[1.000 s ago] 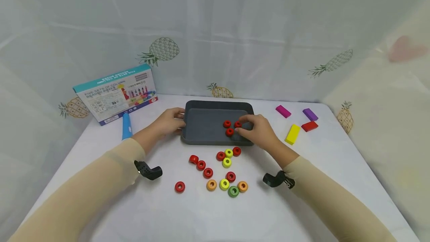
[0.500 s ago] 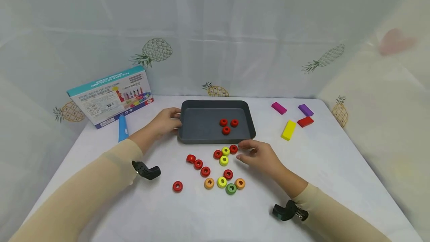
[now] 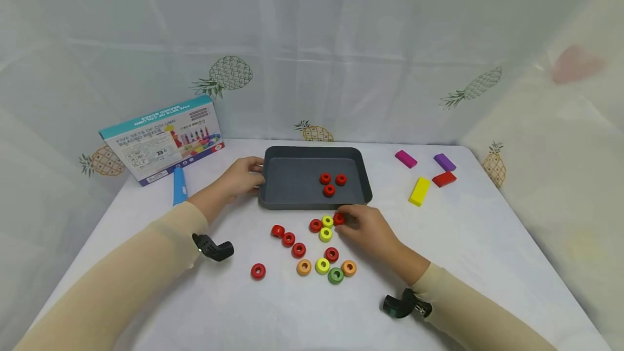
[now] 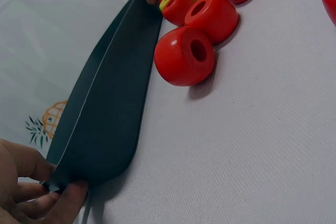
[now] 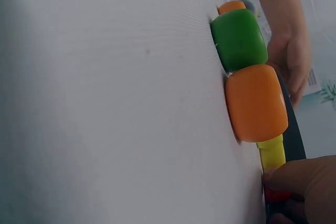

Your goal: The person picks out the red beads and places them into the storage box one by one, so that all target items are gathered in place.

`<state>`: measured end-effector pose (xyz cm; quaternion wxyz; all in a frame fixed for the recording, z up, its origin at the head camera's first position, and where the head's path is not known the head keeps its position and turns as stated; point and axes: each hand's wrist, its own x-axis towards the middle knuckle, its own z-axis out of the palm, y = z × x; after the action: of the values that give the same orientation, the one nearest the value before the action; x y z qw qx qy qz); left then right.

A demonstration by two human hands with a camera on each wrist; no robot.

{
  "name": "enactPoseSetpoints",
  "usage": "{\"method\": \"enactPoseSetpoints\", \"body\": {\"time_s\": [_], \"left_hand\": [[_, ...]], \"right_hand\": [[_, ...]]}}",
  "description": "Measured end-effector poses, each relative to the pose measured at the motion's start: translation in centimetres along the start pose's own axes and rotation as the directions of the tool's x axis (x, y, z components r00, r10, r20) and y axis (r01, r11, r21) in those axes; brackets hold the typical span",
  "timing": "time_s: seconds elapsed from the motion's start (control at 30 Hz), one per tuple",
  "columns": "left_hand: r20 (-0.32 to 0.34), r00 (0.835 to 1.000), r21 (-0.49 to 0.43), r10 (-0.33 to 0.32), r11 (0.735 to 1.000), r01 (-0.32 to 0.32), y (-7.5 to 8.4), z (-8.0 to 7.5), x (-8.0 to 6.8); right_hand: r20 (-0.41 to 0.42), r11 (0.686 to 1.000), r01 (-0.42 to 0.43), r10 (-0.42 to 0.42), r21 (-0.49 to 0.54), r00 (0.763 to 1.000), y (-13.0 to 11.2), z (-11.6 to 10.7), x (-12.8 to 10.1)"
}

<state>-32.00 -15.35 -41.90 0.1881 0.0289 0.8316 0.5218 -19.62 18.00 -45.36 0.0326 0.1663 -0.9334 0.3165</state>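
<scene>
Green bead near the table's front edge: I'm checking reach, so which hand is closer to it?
Right. The right hand pinches a red bead just beyond the green bead; the left hand holds the tray at its far-left corner.

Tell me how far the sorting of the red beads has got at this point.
Done: three red beads lie in the dark tray. In hand: the right hand pinches another red bead just in front of the tray, while the left hand grips the tray's left edge. Left: six more red beads on the table, among yellow, orange and green ones.
</scene>
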Motion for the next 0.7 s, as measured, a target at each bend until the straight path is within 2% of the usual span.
{"method": "enactPoseSetpoints", "body": {"time_s": [0.17, 0.37, 0.53, 0.7], "left_hand": [[0.003, 1.0, -0.007, -0.001, 1.0, 0.001, 0.0, -0.1, 0.0], [0.001, 1.0, -0.01, -0.006, 1.0, 0.006, -0.3, -0.2, -0.2], [-0.005, 1.0, -0.002, -0.01, 1.0, 0.01, -0.5, -0.5, -0.2], [0.0, 1.0, -0.011, 0.011, 1.0, -0.011, -0.2, -0.3, 0.1]], "right_hand": [[0.004, 1.0, 0.0, 0.0, 0.011, 1.0, -0.3, -0.3, 0.0], [-0.019, 0.989, 0.078, -0.076, 0.124, 0.997, -1.4, -2.5, 0.4], [-0.033, 0.984, 0.075, -0.071, 0.164, 0.997, -2.6, -4.1, 3.0], [-0.004, 0.986, 0.032, -0.032, 0.162, 0.999, -3.5, -4.0, 6.5]]}}
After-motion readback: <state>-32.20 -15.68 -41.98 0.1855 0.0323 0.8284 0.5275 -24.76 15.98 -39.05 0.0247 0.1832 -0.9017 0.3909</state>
